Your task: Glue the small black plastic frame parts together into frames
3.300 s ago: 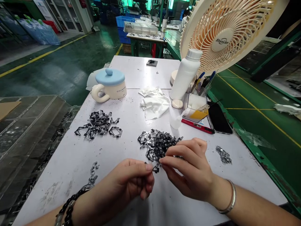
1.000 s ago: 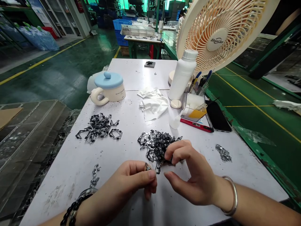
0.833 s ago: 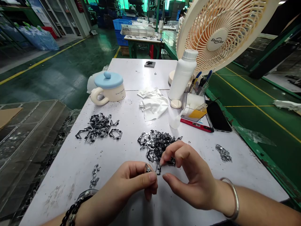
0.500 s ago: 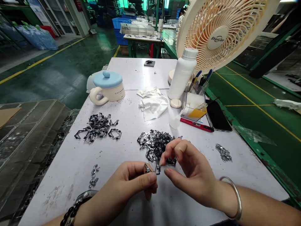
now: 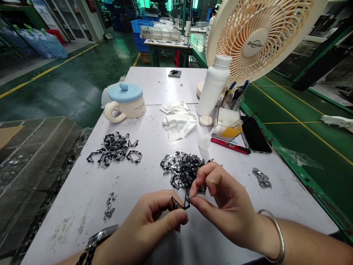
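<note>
Between thumb and fingers, my left hand (image 5: 158,213) grips a small black angled clip (image 5: 186,203), whose thin legs stick out past the fingertips. My right hand (image 5: 220,198) is pinched at the clip's right side; whether a tiny piece sits between thumb and forefinger is hard to see. Just beyond both hands lies a heap of similar black clips (image 5: 183,169), partly covered by the right fingers. Another pile of black clips (image 5: 113,149) rests farther left. Small shiny metal pieces (image 5: 109,206) are left of my left hand, and more silver pieces (image 5: 261,178) lie to the right.
On the white table (image 5: 143,143) stand a lidded mug (image 5: 128,105), a white bottle (image 5: 214,86) and a fan (image 5: 256,42). A white cloth (image 5: 180,125), red cutter (image 5: 230,145), phone (image 5: 256,136) and pen holder (image 5: 227,119) lie beyond the hands. Clear trays (image 5: 33,165) are at left.
My right thumb and forefinger have closed together at the clip. In my left hand the clip now protrudes farther and shows more of its angled shape.
</note>
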Tool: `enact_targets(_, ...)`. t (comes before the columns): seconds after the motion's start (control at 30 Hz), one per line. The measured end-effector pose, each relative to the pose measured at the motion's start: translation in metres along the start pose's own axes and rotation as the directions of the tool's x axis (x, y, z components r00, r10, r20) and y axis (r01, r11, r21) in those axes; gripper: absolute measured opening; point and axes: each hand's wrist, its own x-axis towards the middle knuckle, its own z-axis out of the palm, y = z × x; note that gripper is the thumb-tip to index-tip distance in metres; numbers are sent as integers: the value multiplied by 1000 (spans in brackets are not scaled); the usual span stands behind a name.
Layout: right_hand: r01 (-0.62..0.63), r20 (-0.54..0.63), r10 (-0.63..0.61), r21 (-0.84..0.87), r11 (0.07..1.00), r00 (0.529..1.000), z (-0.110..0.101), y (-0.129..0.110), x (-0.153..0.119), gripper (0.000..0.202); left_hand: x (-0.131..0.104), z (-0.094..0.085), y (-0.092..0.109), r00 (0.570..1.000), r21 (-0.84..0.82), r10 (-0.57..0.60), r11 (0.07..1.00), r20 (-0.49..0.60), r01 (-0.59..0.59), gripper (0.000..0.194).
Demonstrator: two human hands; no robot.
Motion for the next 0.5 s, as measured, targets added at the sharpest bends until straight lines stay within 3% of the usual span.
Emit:
enact_targets(0.17, 40, 2, -40, -56, 998, 999, -1, -5, -2, 31, -2, 1, 2, 992, 112, 112, 988, -49, -106, 29)
enact_targets(0.37, 40, -6, -40, -63, 997, 999, 0, -7, -6, 31, -5, 0, -2, 976, 238, 217, 946, 35, -219, 21)
enact_targets(0.5, -34, 21, 34, -8, 999, 999, 0, -10, -7, 30, -5, 2, -5, 936, 208, 348, 913, 47, -350, 16)
